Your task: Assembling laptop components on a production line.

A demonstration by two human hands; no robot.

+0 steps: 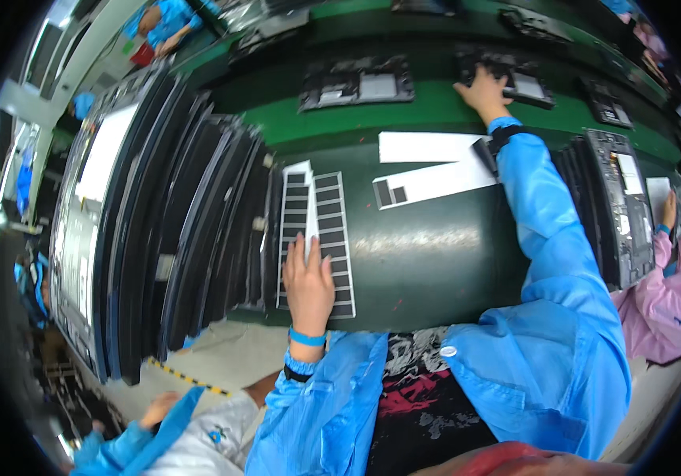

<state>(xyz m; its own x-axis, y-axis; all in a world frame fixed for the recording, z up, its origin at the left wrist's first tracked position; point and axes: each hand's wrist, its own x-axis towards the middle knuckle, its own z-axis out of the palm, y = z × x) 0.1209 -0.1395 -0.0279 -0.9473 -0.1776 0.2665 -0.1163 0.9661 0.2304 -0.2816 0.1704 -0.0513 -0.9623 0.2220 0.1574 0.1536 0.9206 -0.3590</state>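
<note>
My left hand lies flat, fingers stretched, on two white-edged sheets of black rectangular pads side by side on the green bench. Some of the white backing shows at the top of the left sheet. My right hand reaches far out with its fingers spread over the near left edge of a black electronic device chassis; whether its fingertips grip that edge is hidden. Below my right wrist are white backing strips, one with a few black pads left at its end. A small dark piece lies against the strips' right ends.
On the left, a tall row of black device chassis stands on edge. A shorter stack stands at the right. More chassis lie along the green line ahead. Co-workers in pink and blue clothing are nearby.
</note>
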